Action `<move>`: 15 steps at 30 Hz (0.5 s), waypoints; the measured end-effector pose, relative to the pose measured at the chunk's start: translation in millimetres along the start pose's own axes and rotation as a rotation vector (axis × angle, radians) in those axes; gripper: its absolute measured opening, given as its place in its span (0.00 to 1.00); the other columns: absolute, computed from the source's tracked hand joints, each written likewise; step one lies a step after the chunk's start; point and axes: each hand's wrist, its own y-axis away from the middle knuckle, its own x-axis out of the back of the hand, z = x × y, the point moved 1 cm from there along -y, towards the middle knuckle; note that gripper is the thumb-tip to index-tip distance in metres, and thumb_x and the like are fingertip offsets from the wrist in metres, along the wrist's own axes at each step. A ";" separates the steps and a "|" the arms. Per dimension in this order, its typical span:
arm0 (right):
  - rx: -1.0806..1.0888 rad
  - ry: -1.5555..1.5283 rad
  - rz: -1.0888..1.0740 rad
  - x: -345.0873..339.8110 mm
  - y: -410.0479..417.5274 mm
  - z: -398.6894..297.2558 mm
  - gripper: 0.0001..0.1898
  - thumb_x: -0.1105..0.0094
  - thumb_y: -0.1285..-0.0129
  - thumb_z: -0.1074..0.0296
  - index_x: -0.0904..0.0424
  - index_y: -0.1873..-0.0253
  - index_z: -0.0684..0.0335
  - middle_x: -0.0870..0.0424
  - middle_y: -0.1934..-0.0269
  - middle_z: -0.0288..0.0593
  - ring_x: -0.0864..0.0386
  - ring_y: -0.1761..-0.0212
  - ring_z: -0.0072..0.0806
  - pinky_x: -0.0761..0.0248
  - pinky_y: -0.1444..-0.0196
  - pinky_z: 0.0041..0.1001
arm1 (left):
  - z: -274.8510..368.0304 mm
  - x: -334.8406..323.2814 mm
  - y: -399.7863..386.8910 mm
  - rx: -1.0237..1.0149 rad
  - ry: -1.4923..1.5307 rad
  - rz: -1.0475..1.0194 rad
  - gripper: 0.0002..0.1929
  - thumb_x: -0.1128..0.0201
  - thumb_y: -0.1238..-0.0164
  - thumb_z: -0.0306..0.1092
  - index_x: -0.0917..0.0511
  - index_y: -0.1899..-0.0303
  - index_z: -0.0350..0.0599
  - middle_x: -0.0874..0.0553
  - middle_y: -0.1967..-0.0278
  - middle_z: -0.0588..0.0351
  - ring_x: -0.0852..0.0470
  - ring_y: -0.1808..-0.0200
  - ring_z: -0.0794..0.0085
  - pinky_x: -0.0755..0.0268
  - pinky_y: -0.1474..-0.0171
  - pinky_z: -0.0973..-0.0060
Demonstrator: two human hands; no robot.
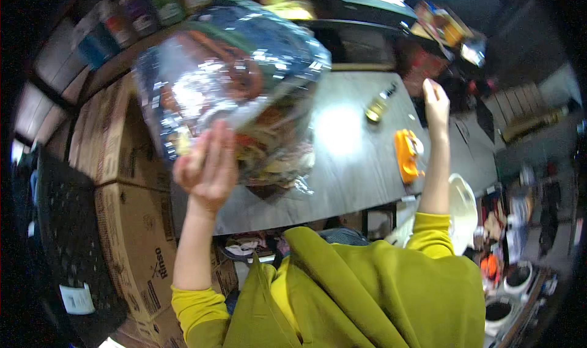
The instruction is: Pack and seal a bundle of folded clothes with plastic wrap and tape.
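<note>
A large clear plastic bag (pixel 270 114) packed with folded fabric, dark blue, brown and green, stands on the grey table (pixel 293 213) at the left. Against its lower left side lies my left hand (pixel 208 164), fingers close together; blur hides whether they grip the film. My right hand (pixel 435 98) is raised past the table's right edge with its fingers curled in, and nothing shows in them. Below that hand, an orange tape dispenser (pixel 404 158) with a pale roll rests on the table. A small bottle (pixel 379 104) with yellowish liquid and a dark top is farther back.
Cardboard boxes (pixel 137 238) are stacked at the left, beside a black perforated crate (pixel 69 224). Several bottles (pixel 137 15) line a shelf at the back left. A white bucket (pixel 462 206) sits at the table's right front, with washing machine openings (pixel 500 311) lower right.
</note>
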 end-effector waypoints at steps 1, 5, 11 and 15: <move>-0.154 0.187 0.128 38.8 4.8 85.6 0.20 0.36 0.34 0.56 0.18 0.54 0.72 0.14 0.60 0.45 0.21 0.61 0.26 0.27 0.55 0.28 | 2.0 -3.6 -4.8 0.004 0.010 0.026 0.12 0.41 0.30 0.35 0.14 0.49 0.55 0.13 0.46 0.67 0.20 0.43 0.78 0.50 0.30 0.71; -0.641 0.634 0.000 124.2 79.4 256.6 0.38 0.31 0.48 0.43 0.22 0.48 0.80 0.16 0.53 0.66 0.17 0.48 0.48 0.26 0.47 0.39 | 10.8 -10.0 -17.0 0.008 0.063 -0.008 0.13 0.37 0.31 0.36 0.15 0.47 0.52 0.14 0.45 0.66 0.20 0.42 0.75 0.52 0.28 0.72; -1.024 -0.045 -0.150 105.2 118.1 228.7 0.19 0.34 0.48 0.56 0.15 0.57 0.64 0.17 0.62 0.42 0.23 0.71 0.33 0.34 0.69 0.27 | 4.6 1.2 -2.3 0.011 -0.030 -0.007 0.14 0.35 0.31 0.38 0.14 0.48 0.47 0.14 0.45 0.63 0.21 0.41 0.73 0.47 0.30 0.71; -1.047 -0.124 -0.252 116.6 122.5 245.8 0.15 0.33 0.48 0.59 0.14 0.64 0.67 0.14 0.69 0.45 0.20 0.70 0.30 0.29 0.65 0.29 | 6.9 -0.4 -7.2 0.002 -0.008 0.002 0.15 0.36 0.32 0.37 0.16 0.46 0.46 0.14 0.44 0.62 0.22 0.39 0.71 0.49 0.29 0.71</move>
